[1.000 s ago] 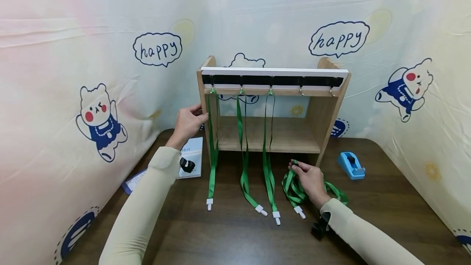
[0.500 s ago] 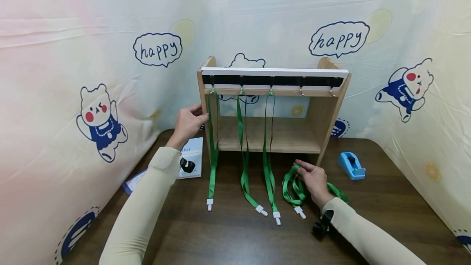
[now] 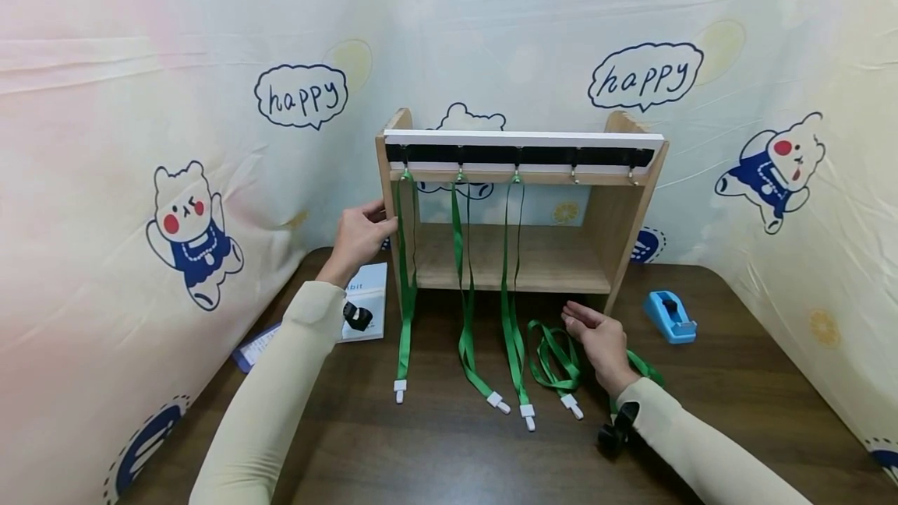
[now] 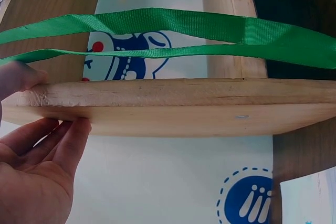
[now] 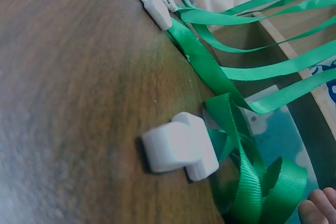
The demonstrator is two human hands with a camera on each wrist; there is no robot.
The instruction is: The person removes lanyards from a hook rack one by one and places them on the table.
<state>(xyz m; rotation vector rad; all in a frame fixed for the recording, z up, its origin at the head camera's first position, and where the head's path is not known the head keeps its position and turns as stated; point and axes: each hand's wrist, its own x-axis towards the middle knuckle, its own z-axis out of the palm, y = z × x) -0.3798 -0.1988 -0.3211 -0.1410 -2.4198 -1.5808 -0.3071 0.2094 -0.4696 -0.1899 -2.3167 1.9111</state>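
Half a second ago the right hand (image 3: 600,343) held up a loop of the coiled green lanyard (image 5: 249,195); now that loop has slumped leftward from the fingertips and lies on the table (image 3: 435,435), right of centre in the lower half of the head view, its white clip (image 3: 571,406) toward the bottom edge. The right hand's fingers are loosely extended, holding nothing, near the coil. More green strap (image 3: 647,369) shows behind its wrist. The left hand (image 3: 359,238), unmoved left of centre, pinches the wooden side panel (image 4: 173,95) between thumb and fingers. Three hanging lanyards (image 3: 468,322) stay in place at mid-frame.
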